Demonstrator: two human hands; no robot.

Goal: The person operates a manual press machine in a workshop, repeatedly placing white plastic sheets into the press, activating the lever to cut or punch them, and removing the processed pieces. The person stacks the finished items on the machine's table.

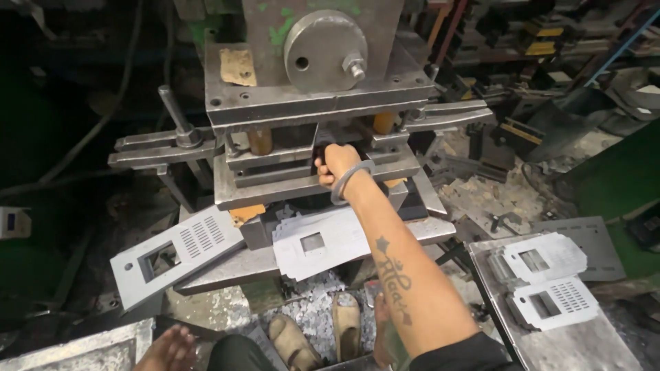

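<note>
Closest to the camera, at the bottom, are the person's two feet in tan sandals [323,336], standing on a floor full of little shiny metal bits [313,309]. Just left of them is the left hand [167,349]. It hangs low near the dark trouser leg, fingers spread wide, holding nothing.

The right arm goes up and forward, with a dark drawing inked on its skin. A metal bangle [346,183] sits on the wrist. The right hand [335,165] is pushed into the gap in the middle of the big grey press [309,103]. The fingers curl around something dark in there, but it is too hidden to tell what, or how tight the hold is.

Below that hand, a flat grey metal sheet [323,244] with a small square hole lies on the press's lower plate [227,268], sticking out over the edge. To the left, a longer grey panel [175,257] with a window hole and rows of slots leans down off that plate.

On the right, a steel counter [591,350] carries more cut sheets [546,275], one on top of the other. Behind it lie dark tools and scrap.
</note>
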